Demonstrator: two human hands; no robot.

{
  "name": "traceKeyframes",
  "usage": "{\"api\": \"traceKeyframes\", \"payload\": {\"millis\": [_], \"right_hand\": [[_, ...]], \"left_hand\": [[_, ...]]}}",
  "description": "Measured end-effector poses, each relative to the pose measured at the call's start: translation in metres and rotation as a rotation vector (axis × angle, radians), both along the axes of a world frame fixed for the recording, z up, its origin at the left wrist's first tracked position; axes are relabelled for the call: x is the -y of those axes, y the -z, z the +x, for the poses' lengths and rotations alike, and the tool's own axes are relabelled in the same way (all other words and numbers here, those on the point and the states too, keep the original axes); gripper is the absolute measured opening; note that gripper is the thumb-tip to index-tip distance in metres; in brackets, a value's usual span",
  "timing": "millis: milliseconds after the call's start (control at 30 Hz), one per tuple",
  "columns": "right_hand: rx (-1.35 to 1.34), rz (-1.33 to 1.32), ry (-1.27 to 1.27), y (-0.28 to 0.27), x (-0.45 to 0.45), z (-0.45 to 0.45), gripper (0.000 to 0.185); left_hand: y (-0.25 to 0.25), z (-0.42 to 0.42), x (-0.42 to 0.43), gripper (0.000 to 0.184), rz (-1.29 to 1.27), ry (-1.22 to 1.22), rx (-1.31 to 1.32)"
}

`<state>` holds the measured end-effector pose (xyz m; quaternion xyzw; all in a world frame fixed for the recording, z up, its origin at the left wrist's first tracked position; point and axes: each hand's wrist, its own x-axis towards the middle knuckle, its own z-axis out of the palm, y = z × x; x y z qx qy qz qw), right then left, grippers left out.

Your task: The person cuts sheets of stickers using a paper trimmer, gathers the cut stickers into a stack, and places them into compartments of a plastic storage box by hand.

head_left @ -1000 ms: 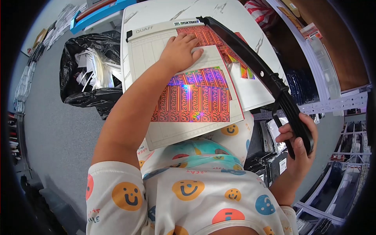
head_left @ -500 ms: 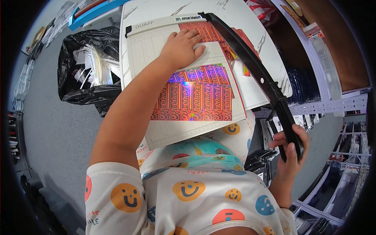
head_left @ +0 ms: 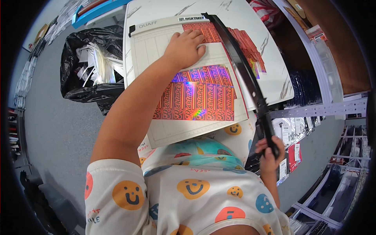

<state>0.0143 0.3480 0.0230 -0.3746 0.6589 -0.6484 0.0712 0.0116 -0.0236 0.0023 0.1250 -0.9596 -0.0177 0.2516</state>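
Note:
A paper cutter with a pale gridded board (head_left: pixel 172 135) lies on the white table, its lower edge over my lap. My left hand (head_left: pixel 184 49) is spread flat at the top of the board, its fingers on a red printed sheet (head_left: pixel 201 31). My right hand (head_left: pixel 271 152) is wrapped round the handle of the long black cutter arm (head_left: pixel 241 64), which is at the board's right edge and looks partly raised. Below my left hand lie shiny red and purple sticker sheets (head_left: pixel 199 102), overlapping. Several cut red strips (head_left: pixel 246 45) lie beyond the arm.
A black bag (head_left: pixel 74 92) with white paper strips (head_left: pixel 96 64) stands left of the marble-patterned table (head_left: pixel 156 8). Packed clear bags (head_left: pixel 291 129) are low on the right, beside a white perforated rail (head_left: pixel 329 109). A blue-framed object (head_left: pixel 94 13) is at the upper left.
My right hand has moved left, bringing the cutter arm in toward the board's right edge. My left hand has stayed spread at the top of the board.

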Motion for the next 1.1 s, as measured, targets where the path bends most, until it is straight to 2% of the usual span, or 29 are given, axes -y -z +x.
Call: {"api": "traceKeyframes", "payload": {"millis": [67,167,233,267,367,667,867,967,1100], "right_hand": [[0.08,0.014,0.064,-0.045,0.011,0.0,0.034],[0.115,0.071,0.168,-0.1,0.031,0.006,0.038],[0.109,0.089,0.187,-0.113,0.037,0.006,0.037],[0.101,0.092,0.174,-0.117,0.038,0.005,0.037],[0.088,0.086,0.177,-0.117,0.041,0.005,0.038],[0.087,0.069,0.184,-0.115,0.041,0.002,0.04],[0.091,0.08,0.174,-0.115,0.041,0.002,0.041],[0.076,0.092,0.161,-0.114,0.039,0.001,0.039],[0.067,0.096,0.182,-0.112,0.039,0.003,0.036]], "left_hand": [[0.002,-0.004,0.001,0.035,-0.07,-0.014,-0.109],[-0.003,-0.003,-0.002,0.035,0.005,-0.034,-0.21],[-0.006,-0.003,-0.001,0.034,0.034,-0.043,-0.085],[-0.007,-0.002,0.0,0.033,0.051,-0.051,-0.022],[0.0,-0.003,0.002,0.031,-0.006,-0.004,-0.142],[-0.005,-0.004,0.003,0.034,0.049,0.025,-0.023],[-0.013,-0.014,0.007,0.029,0.17,0.019,0.066],[-0.009,-0.028,0.016,0.028,0.308,0.0,-0.125],[-0.003,-0.038,0.019,0.029,0.105,-0.14,-0.076]]}}
